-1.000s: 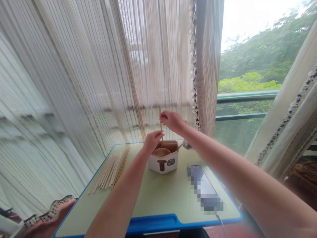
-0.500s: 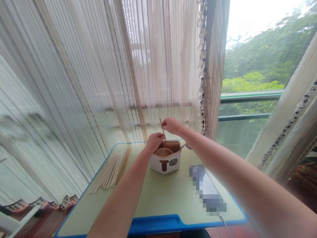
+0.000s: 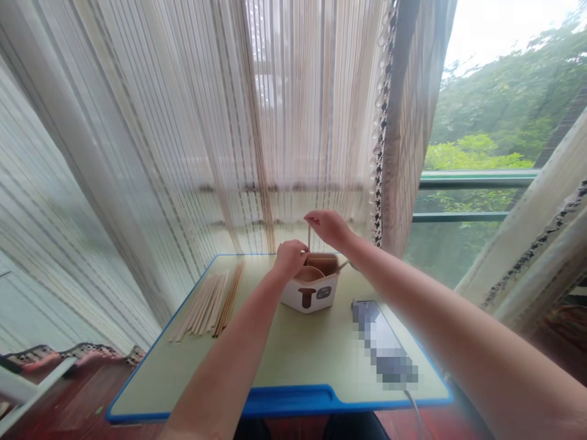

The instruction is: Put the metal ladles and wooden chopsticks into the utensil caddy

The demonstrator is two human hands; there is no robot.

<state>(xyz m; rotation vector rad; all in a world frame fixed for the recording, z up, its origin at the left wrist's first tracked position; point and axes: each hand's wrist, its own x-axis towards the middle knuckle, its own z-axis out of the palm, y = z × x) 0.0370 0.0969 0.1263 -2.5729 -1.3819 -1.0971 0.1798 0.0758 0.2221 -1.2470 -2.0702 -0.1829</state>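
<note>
A white utensil holder [image 3: 293, 297] with brown compartments stands at the middle of the table. Over its back left part, my right hand [image 3: 329, 226] pinches the top of a thin wooden chopstick [image 3: 309, 237], which points almost straight down. Lower on the same stick, close to the holder's rim, the fingertips of my left hand [image 3: 290, 258] are closed round it. The stick's bottom end is hidden behind the left hand and the holder. Left of the holder lie a fan of pale chopsticks [image 3: 200, 305] and a few darker brown ones [image 3: 230, 299].
A blurred-out phone-like device [image 3: 385, 345] with a cable [image 3: 414, 403] lies to the right on the blue-edged table [image 3: 293, 360]. A thin handle [image 3: 343, 265] sticks out at the holder's right side. Striped curtains [image 3: 192, 122] hang behind the table, with a window at the right.
The chopstick has gone from tilted to nearly upright. My right hand has risen slightly and covers its top end. The whole view has shifted a little.
</note>
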